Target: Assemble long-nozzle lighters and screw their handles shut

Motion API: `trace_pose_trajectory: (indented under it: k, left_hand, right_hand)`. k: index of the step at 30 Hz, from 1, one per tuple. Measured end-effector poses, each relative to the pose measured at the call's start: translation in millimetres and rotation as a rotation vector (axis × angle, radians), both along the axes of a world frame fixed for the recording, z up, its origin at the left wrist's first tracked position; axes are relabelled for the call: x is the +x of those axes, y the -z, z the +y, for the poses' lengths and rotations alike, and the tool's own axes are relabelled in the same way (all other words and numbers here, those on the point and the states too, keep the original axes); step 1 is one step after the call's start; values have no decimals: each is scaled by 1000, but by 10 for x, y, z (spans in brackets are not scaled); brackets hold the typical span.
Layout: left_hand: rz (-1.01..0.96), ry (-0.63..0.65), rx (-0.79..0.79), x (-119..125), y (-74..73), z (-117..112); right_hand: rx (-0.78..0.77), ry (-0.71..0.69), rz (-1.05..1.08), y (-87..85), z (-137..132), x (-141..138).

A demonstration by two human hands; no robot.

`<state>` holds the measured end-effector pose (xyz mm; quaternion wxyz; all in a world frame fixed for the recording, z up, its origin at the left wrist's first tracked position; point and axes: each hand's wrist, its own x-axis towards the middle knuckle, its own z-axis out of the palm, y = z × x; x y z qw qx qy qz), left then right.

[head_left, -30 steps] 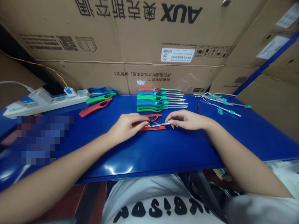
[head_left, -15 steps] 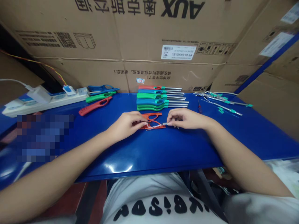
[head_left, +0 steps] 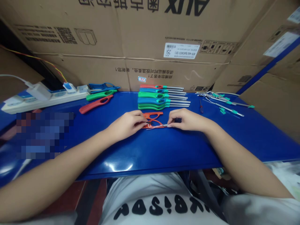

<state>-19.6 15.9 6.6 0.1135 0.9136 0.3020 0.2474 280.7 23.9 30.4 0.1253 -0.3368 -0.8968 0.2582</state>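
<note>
Two orange-red lighter handle halves (head_left: 156,116) lie on the blue table between my hands. My left hand (head_left: 128,123) is closed in a pinch at the left end of the nearer half, where a small dark part shows by the fingertips. My right hand (head_left: 186,119) pinches a short metal nozzle (head_left: 165,125) at the other end of that half. A thin white wire (head_left: 154,127) runs from the nozzle back towards my left fingertips. My fingers cover much of both ends.
Several finished-looking lighters (head_left: 152,101) stand stacked behind my hands. Loose handle shells (head_left: 96,104) lie at left, near a power strip (head_left: 56,97). Metal tubes with green tips (head_left: 232,109) and a small screwdriver (head_left: 201,107) are at right. Cardboard (head_left: 131,37) walls the back.
The nozzle and wire sit slightly lower, against the nearer handle half. Both hands keep their pinch and have hardly moved; the view has shifted a little.
</note>
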Motion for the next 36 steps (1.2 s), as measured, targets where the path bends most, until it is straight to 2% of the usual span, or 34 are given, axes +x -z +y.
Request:
trace_pose_trajectory:
  k: [9, 15, 18, 24, 30, 36]
  left_hand:
    - [43, -32, 34, -6, 0, 0]
    - [18, -27, 28, -13, 5, 20]
    - [13, -35, 11, -11, -2, 21]
    - [45, -97, -14, 17, -19, -2]
    - [10, -98, -24, 47, -21, -28]
    - [239, -80, 55, 28, -110, -101]
  right_hand:
    - [204, 38, -202, -23, -73, -129]
    - [330, 103, -479, -138, -235, -293]
    - [337, 110, -550, -187, -282, -334]
    - [311, 123, -531, -193, -268, -314]
    - [294, 115, -460, -150, -229, -275]
    - [316, 110, -432, -126, -213, -253]
